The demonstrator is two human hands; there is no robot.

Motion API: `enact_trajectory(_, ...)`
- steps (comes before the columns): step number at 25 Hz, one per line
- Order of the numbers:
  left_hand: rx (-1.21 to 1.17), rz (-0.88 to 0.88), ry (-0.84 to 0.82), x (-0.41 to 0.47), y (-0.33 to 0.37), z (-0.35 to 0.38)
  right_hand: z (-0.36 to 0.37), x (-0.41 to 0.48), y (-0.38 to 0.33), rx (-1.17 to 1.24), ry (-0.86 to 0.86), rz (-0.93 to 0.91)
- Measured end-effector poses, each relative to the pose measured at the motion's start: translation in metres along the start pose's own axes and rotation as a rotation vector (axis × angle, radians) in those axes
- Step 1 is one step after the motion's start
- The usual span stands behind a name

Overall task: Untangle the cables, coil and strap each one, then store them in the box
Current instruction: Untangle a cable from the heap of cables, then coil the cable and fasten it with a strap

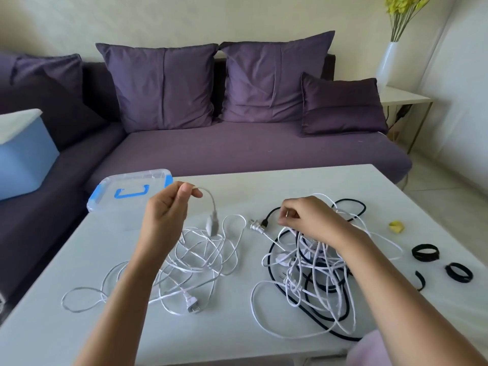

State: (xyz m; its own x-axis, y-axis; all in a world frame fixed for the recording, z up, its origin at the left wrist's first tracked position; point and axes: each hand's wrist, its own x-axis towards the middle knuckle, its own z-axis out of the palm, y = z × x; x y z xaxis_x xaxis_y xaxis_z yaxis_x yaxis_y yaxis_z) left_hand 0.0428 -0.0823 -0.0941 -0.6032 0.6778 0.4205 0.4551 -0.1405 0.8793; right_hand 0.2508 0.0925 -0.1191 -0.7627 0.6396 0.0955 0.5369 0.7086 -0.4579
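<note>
left hand (165,215) pinches thin white cable (211,199), right hand (306,217) grips white/black tangle (317,286); clear lidded box (105,199) beyond left hand.

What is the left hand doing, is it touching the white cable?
Touching. The head view shows the left hand pinching the white cable near its end, lifted above the table.

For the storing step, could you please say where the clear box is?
Head view: the clear box sits at the far left corner of the table, beyond the left hand.
</note>
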Motion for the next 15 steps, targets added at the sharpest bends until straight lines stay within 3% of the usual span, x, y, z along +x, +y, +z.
enact_trajectory(4,-0.058,-0.061,0.068,0.004,-0.014,-0.016,0.011,0.0,0.031,-0.206,-0.125,0.068)
enact_trajectory(9,-0.013,-0.081,-0.127,-0.007,-0.013,-0.01,0.002,0.002,0.029,-0.045,0.171,0.069)
enact_trajectory(11,0.025,-0.089,-0.245,-0.016,-0.009,-0.007,0.003,-0.004,0.006,0.108,0.189,-0.002)
enact_trajectory(15,0.029,-0.096,-0.342,-0.035,0.0,-0.004,0.02,-0.027,-0.054,0.686,-0.31,-0.133)
